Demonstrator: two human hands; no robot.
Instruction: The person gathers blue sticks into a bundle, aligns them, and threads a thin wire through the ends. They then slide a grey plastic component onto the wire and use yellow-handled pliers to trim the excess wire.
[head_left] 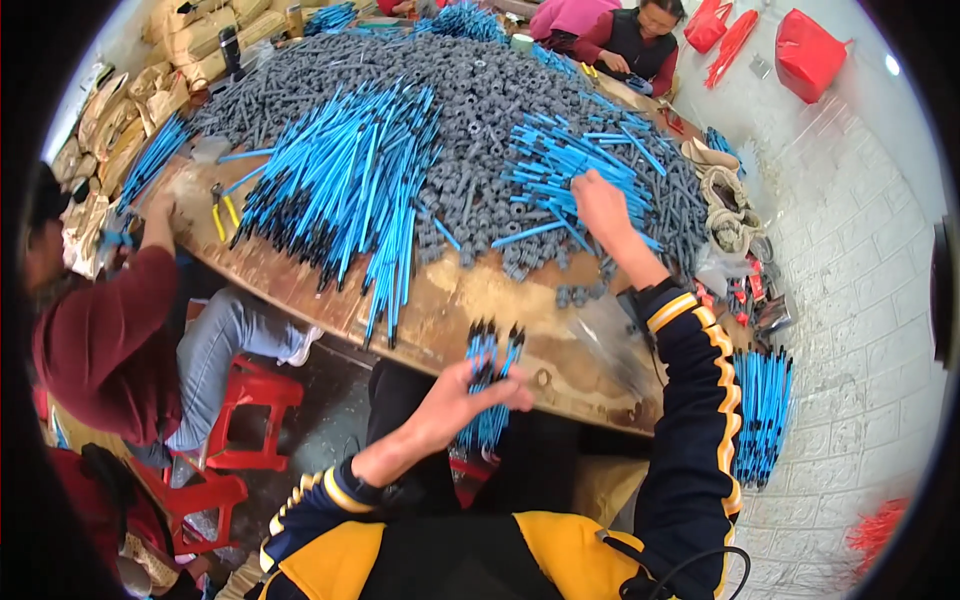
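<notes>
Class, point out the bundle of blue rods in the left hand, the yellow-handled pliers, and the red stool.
bundle of blue rods (487,385), head view, mid-bundle
yellow-handled pliers (224,212), head view, handles
red stool (262,392), head view, seat

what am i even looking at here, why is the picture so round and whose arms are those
There is one picture, taken by a wide fisheye camera worn on a person's head and looking down, so straight edges bend and the corners go dark. The two arms in black and yellow sleeves coming up from the bottom are that person's own.

The left hand holds a bundle of blue sticks with black tips at the near edge of a wooden table. The right hand reaches into loose blue sticks lying on a big heap of small grey parts.

Other people sit around the table: one in a dark red sleeve at the left, another at the far side.
</notes>
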